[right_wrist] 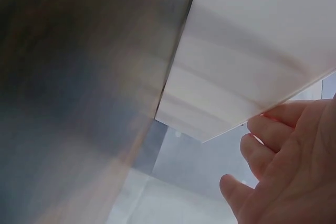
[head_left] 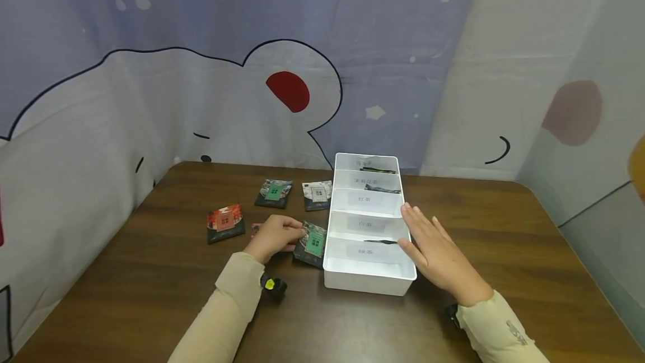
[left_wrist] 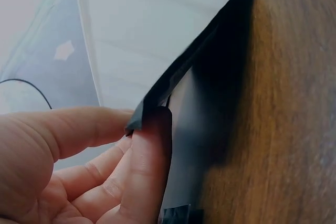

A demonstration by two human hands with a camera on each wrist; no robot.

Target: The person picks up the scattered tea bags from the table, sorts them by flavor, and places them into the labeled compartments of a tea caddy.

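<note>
Green marks the label of the packet (head_left: 311, 247) that we see at the centre of the frame, just left of the white box (head_left: 367, 283). Its long axis runs up the frame, the top tipped a little to the right; the left wrist view shows it nearly edge-on, a thin dark line slanting to the upper right. The left hand (head_left: 276, 238) pinches it at its upper left edge, thumb against fingers. The right hand (head_left: 437, 256) grasps nothing, its fingers straight and at the box's right rim.

We count 5 sections in the box, its length running up the frame; dark packet edges show in 3. To the left lie a red packet (head_left: 225, 223), a second green packet (head_left: 274, 193) and a white packet (head_left: 317, 195), with a pink packet (head_left: 256, 229) partly hidden behind the left hand.

Beneath them we see a brown wood-grain table (head_left: 312, 332), and across the upper frame a blue-and-white curtain (head_left: 388, 43) with cartoon outlines and pale stars.
</note>
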